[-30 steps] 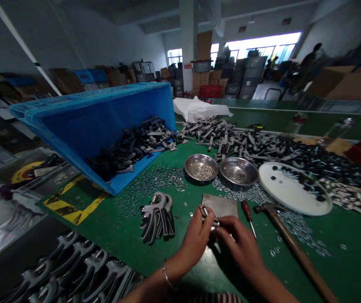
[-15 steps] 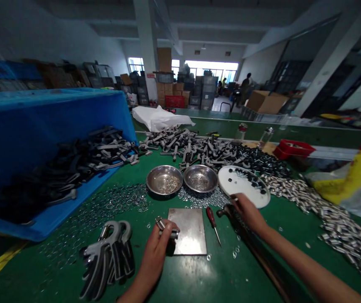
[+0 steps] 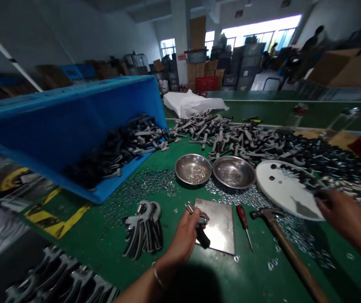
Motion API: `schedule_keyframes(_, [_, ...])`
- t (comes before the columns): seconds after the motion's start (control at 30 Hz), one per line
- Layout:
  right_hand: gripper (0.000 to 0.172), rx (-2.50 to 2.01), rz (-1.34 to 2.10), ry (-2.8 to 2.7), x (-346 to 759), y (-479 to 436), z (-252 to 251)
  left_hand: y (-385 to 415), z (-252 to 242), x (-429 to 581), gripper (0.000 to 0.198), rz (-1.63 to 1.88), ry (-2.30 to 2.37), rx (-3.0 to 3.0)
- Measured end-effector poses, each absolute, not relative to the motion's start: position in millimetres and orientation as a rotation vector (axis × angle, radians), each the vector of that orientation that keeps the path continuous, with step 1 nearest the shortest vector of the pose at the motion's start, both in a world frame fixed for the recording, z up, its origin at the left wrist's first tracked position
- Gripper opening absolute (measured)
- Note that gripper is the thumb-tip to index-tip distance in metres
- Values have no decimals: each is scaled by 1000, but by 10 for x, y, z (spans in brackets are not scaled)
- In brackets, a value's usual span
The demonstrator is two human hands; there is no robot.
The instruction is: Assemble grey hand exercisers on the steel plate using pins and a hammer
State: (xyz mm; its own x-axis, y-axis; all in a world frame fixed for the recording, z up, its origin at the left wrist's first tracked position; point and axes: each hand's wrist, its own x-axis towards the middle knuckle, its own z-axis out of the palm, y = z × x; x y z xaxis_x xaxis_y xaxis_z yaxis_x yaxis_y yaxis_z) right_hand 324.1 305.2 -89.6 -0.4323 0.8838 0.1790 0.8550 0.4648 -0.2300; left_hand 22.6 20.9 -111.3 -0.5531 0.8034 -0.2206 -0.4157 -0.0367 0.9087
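My left hand (image 3: 183, 235) is closed around a metal piece with a coil spring (image 3: 189, 207) and a black handle (image 3: 203, 237), over the left side of a flat steel plate (image 3: 220, 227). My right hand (image 3: 350, 216), blurred, has its fingers curled together at the right rim of the white oval plate (image 3: 281, 198); what they pinch, if anything, cannot be made out. Black knobs (image 3: 300, 174) lie on that plate. Between the hands are a red-handled screwdriver (image 3: 242, 216) and a hammer (image 3: 289, 244). Several hooked grey-and-black handles (image 3: 144, 231) lie together at left.
Two steel bowls (image 3: 193, 155) (image 3: 233, 159) hold small metal parts. Loose washers (image 3: 142, 185) spread around them. A blue crate (image 3: 92, 195) of handles lies tipped at left. Behind are heaped handles (image 3: 246, 136), black knobs (image 3: 331, 160) and metal cylinders (image 3: 346, 185). More handles (image 3: 63, 277) fill the lower left.
The view has swung left and down, shifting the scene rightward. My right hand has moved right, from above the hammer to the white plate's right rim. My left hand still holds the spring piece, its black handle now showing.
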Motion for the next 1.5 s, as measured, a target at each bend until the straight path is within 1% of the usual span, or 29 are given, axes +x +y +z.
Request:
schedule_keyframes(0.03, [30, -1406, 287, -2465, 3138, 2784, -886, 200, -1113, 234, 41, 1745, 1313, 440])
schedule_keyframes(0.1, [35, -1132, 824, -2389, 2870, 2159, -845, 163, -1093, 262, 41, 1734, 1303, 477])
schedule_keyframes(0.13, [37, -1019, 971, -2352, 2719, 1848, -816, 134, -1073, 277, 42, 1723, 1319, 514])
schedule_keyframes(0.2, [36, -918, 1128, -2266, 2432, 1336, -750, 57, -1019, 297, 43, 1692, 1376, 604])
schedule_keyframes(0.3, [26, -793, 1249, -2233, 2165, 939, -677, -90, -921, 299, 44, 1641, 1454, 726])
schedule_keyframes(0.4, [23, -630, 1317, -2282, 2063, 806, -686, -224, -839, 297, 41, 1588, 1462, 856])
schedule_keyframes(0.47, [22, -660, 1391, -2217, 2008, 722, -730, -284, -806, 305, 38, 1561, 1462, 923])
schedule_keyframes(0.6, [25, -788, 1751, -1893, 1877, 509, -804, -342, -774, 320, 33, 1545, 1488, 950])
schedule_keyframes(0.73, [27, -772, 1866, -1754, 1777, 435, -786, -363, -735, 269, 24, 1510, 1610, 1105])
schedule_keyframes(0.83, [32, -791, 2304, -1443, 1709, 461, -743, -353, -738, 185, 18, 1432, 1743, 1327])
schedule_keyframes(0.87, [34, -793, 2402, -1374, 1687, 470, -731, -347, -750, 156, 18, 1403, 1786, 1371])
schedule_keyframes(0.9, [35, -795, 2427, -1378, 1666, 476, -721, -341, -764, 128, 18, 1380, 1825, 1392])
schedule_keyframes(1.0, [36, -783, 2247, -1585, 1622, 469, -724, -341, -793, 70, 19, 1369, 1851, 1395])
schedule_keyframes(1.03, [37, -781, 2264, -1597, 1615, 461, -740, -348, -794, 61, 19, 1366, 1825, 1419])
schedule_keyframes(1.1, [43, -783, 2516, -1482, 1614, 448, -794, -366, -792, 50, 19, 1345, 1756, 1489])
schedule_keyframes(1.17, [53, -777, 2761, -1419, 1626, 453, -861, -384, -805, 44, 19, 1311, 1720, 1507])
schedule_keyframes(1.2, [58, -800, 2762, -1499, 1636, 465, -891, -391, -822, 42, 19, 1302, 1720, 1483])
schedule_keyframes(1.23, [59, -828, 2650, -1671, 1649, 483, -913, -395, -844, 40, 20, 1301, 1729, 1443])
schedule_keyframes(1.27, [58, -854, 2423, -1885, 1662, 503, -927, -398, -870, 39, 21, 1306, 1743, 1398])
schedule_keyframes(1.33, [48, -869, 1805, -2247, 1685, 536, -939, -403, -915, 43, 23, 1327, 1766, 1322])
schedule_keyframes(1.37, [44, -852, 1519, -2341, 1693, 540, -941, -407, -928, 48, 24, 1336, 1768, 1298])
schedule_keyframes(1.4, [42, -828, 1314, -2381, 1697, 532, -943, -412, -933, 53, 24, 1343, 1762, 1286])
schedule_keyframes(1.43, [41, -803, 1233, -2390, 1698, 510, -949, -419, -929, 59, 25, 1350, 1749, 1288])
schedule_keyframes(1.47, [43, -793, 1292, -2370, 1696, 478, -956, -428, -921, 63, 24, 1353, 1728, 1310])
schedule_keyframes(1.5, [48, -799, 1471, -2324, 1693, 439, -966, -438, -911, 65, 24, 1351, 1698, 1360])
